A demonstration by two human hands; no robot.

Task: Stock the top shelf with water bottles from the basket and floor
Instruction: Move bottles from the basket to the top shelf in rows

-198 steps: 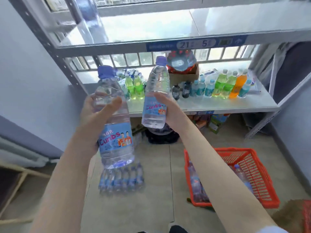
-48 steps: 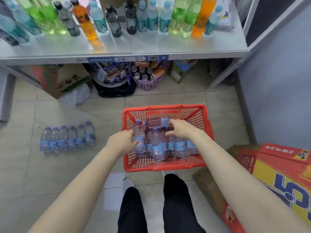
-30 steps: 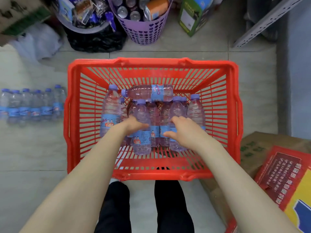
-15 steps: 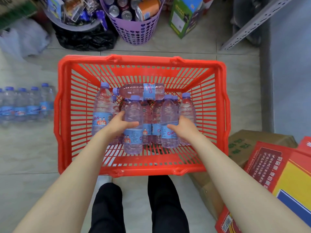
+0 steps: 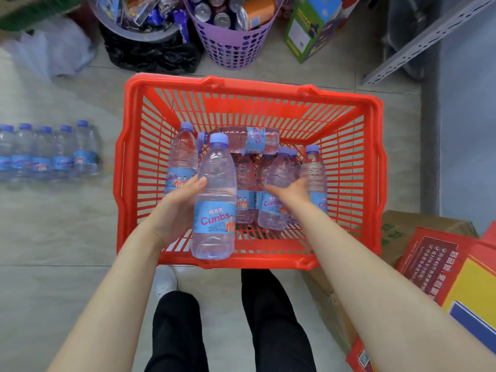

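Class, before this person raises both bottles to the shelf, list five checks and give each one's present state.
1. Left hand grips the lifted bottle: ok.
2. Right hand grips the second bottle: ok.
3. Both caps on: ok.
4. Second bottle clear of the red basket: not ok, low among the others.
5. Room on the top shelf: cannot tell, out of view.

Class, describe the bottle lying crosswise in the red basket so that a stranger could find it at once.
Find the red basket on the tiled floor. Near its far wall, one water bottle lies crosswise by the caps of the other bottles. Its cap alone points left; theirs point toward that wall.
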